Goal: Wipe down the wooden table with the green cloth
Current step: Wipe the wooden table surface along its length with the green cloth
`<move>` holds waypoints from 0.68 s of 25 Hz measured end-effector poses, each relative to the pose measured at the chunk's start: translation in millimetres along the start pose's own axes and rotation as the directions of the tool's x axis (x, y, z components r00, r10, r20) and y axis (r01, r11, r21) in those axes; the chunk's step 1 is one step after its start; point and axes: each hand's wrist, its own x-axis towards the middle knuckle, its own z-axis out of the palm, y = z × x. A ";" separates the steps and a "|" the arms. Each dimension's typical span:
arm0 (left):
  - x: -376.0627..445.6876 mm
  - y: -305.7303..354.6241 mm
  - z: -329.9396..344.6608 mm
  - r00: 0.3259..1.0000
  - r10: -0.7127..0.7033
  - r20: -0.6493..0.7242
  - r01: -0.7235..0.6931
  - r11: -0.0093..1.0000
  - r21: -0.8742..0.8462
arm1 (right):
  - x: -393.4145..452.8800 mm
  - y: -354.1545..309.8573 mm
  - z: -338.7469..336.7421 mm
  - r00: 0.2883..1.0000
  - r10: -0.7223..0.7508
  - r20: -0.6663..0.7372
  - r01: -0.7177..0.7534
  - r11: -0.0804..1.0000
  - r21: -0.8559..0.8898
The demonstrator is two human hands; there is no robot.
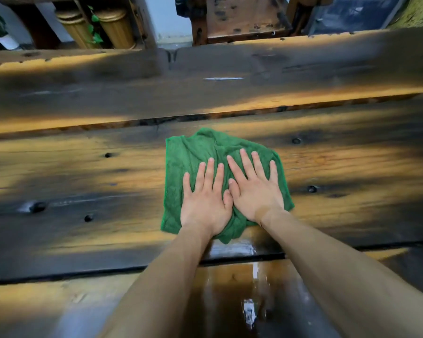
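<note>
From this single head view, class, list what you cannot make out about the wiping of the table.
- Wooden table: its ends are cut off by the left and right edges of the head view.
- Green cloth: the part beneath the left hand and right hand is hidden, as is the wood under it.
- Far planks: motion blur smears any marks.
- Wet sheen near the front: the forearms cover part of it.

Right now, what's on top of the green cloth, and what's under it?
Both hands, left hand and right hand, press flat on the green cloth. Under it lies the wooden table; that covered patch is hidden.
</note>
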 end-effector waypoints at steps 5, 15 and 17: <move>-64.8 13.2 11.1 1.000 -0.001 0.016 0.001 1.000 -0.015 | -66.1 -5.5 13.8 1.000 0.005 0.013 -0.005 1.000 -0.004; -212.0 43.9 45.8 0.998 0.058 -0.033 -0.059 0.997 -0.042 | -218.6 -12.4 45.8 1.000 0.002 0.017 -0.001 1.000 -0.025; -245.5 50.1 56.1 0.994 0.072 -0.077 -0.076 0.996 -0.056 | -253.7 -13.4 51.4 1.000 0.007 0.030 -0.006 1.000 -0.022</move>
